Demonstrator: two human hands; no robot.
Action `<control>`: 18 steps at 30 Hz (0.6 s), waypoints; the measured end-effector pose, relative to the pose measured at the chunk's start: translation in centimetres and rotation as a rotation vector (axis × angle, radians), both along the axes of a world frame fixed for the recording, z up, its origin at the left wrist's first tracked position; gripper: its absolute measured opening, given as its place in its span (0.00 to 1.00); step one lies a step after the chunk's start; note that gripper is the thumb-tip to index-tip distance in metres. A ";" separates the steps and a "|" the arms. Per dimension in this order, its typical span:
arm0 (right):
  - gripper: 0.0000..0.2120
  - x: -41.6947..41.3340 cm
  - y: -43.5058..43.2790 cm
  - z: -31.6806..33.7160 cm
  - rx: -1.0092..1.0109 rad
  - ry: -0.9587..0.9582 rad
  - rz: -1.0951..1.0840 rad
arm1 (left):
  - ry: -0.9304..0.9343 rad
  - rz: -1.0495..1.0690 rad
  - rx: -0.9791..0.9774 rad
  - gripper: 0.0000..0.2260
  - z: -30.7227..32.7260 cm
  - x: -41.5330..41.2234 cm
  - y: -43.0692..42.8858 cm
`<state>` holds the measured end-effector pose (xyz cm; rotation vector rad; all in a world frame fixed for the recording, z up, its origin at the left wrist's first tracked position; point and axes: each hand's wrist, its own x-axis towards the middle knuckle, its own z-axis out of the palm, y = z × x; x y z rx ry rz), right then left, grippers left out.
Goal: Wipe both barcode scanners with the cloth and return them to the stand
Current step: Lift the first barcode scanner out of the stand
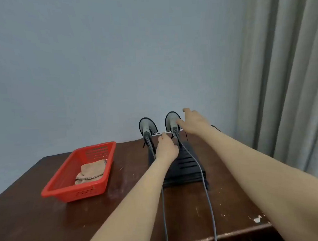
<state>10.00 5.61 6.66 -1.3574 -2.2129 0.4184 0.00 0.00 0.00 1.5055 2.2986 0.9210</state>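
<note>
Touching right scanner (171, 120), twelve o'clock, with right hand (194, 123), fingers spread; left hand (166, 147) over stand (188, 163), fingers hidden; basket (72, 194) embossing unreadable.

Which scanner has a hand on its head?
The right scanner, nearer the curtain: fingers of the right hand touch its grey head. The left scanner's head is bare.

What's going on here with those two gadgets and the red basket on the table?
A person has both arms stretched toward two barcode scanners that sit in a black stand on a wooden table. The right hand, fingers spread, is at the head of the right scanner. The left hand is low between the handles, beside the left scanner; whether it grips anything is unclear. The cloth lies in the red basket, in neither hand.
</note>
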 end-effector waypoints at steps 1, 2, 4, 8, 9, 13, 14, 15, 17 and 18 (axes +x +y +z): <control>0.26 -0.4 0.2 -0.1 -0.023 0.003 0.006 | -0.023 0.014 -0.008 0.30 -0.1 0.1 0.4; 0.27 -1.0 0.9 -0.3 -0.047 0.013 0.008 | -0.064 0.034 -0.002 0.30 -0.4 -0.1 1.3; 0.30 -1.8 1.3 -0.6 -0.121 0.074 0.013 | -0.127 0.053 0.008 0.32 -0.9 -0.1 2.3; 0.39 -2.7 2.0 -0.9 -0.204 0.119 -0.006 | -0.190 0.088 0.064 0.35 -2.2 -0.4 4.3; 0.40 -2.9 2.3 -1.0 -0.225 0.122 -0.005 | -0.206 0.107 0.063 0.35 -2.6 -0.6 4.9; 0.41 -3.5 3.2 -1.0 -0.277 0.117 -0.002 | -0.337 0.092 0.120 0.36 -3.5 -1.0 7.4; 0.38 -3.6 3.4 -1.0 -0.286 0.111 0.009 | -0.385 0.082 0.149 0.33 -3.7 -1.0 8.0; 0.34 -3.7 3.6 -1.1 -0.290 0.102 0.020 | -0.428 0.085 0.189 0.29 -3.8 -1.1 8.5; 0.25 -4.0 4.2 -1.4 -0.282 0.082 0.035 | -0.429 0.101 0.239 0.17 -4.1 -1.1 9.1; 0.22 -4.1 4.3 -1.6 -0.284 0.078 0.040 | -0.373 0.105 0.217 0.15 -4.1 -1.2 9.2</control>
